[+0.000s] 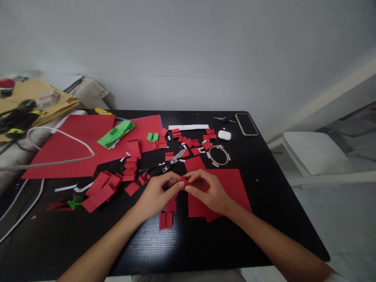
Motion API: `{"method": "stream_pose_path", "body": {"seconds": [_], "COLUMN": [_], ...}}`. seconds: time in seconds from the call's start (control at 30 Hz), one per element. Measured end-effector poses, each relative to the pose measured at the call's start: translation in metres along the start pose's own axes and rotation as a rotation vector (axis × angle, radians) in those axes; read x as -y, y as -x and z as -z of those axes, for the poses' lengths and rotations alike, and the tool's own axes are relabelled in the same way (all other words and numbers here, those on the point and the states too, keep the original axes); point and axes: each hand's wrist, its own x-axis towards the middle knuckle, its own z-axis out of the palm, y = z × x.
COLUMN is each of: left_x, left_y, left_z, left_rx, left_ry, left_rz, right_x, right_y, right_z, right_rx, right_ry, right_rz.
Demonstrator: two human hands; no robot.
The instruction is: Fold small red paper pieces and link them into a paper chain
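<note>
Between my left hand (161,193) and my right hand (209,190) is a small red folded paper piece (184,181), pinched by the fingertips of both. Its lower part is partly hidden by the thumbs. Under my right hand lie red paper sheets (232,184). Just below my left hand are small folded red pieces (166,220). Scissors (173,159) with dark handles lie part-open beyond my left hand, blades pointing away to the right. A round ring (218,164) rests beyond my right hand.
Farther left are large red sheets (73,145), a green paper stack (116,134), a loose red pile (101,190) and a white cable (66,160). A white strip (188,127), keys (224,119), a white case (224,135) and a phone (246,124) lie along the back. A white chair (314,152) stands right.
</note>
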Motion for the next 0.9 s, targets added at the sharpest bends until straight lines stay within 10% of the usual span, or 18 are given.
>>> {"method": "stream_pose_path", "body": {"seconds": [0.43, 0.9], "left_x": [0.004, 0.012], "left_y": [-0.002, -0.006], "left_z": [0.005, 0.005], "left_rx": [-0.002, -0.167], "left_ry": [0.384, 0.175], "left_rz": [0.193, 0.102], "right_x": [-0.001, 0.004], "right_y": [0.000, -0.007], "right_z": [0.005, 0.008], "right_rx": [0.059, 0.236], "right_ry": [-0.041, -0.305], "right_rz": [0.031, -0.321]}}
